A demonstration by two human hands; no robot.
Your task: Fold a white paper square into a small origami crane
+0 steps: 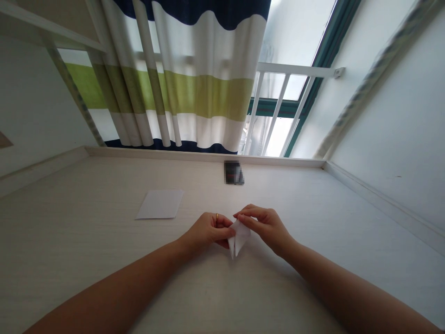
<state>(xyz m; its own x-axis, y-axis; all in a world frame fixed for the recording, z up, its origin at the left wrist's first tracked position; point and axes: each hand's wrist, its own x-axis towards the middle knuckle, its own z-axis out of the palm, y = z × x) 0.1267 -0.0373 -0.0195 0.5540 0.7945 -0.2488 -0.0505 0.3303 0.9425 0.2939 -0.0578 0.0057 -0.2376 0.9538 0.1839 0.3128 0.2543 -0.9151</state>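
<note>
Folded white paper (242,234) centre stage, tips toward six o'clock! My left fingers (225,232) clamped its side, right fingers (251,223) pinched top at twelve. Uneven tug risked tear; loose pinch, sprung creases. Flat sheet (160,204) lay at ten.

The left forearm (139,278) is slanting in from eight o'clock, the right forearm (337,276) from four o'clock, both bare. The left hand (210,227) and right hand (267,223) are sitting close together, just off centre toward six o'clock. The left fingers (224,221) are curling, thumb (226,233) pointing toward three; the right fingers (249,222) are pinching, pointing toward nine.
</note>
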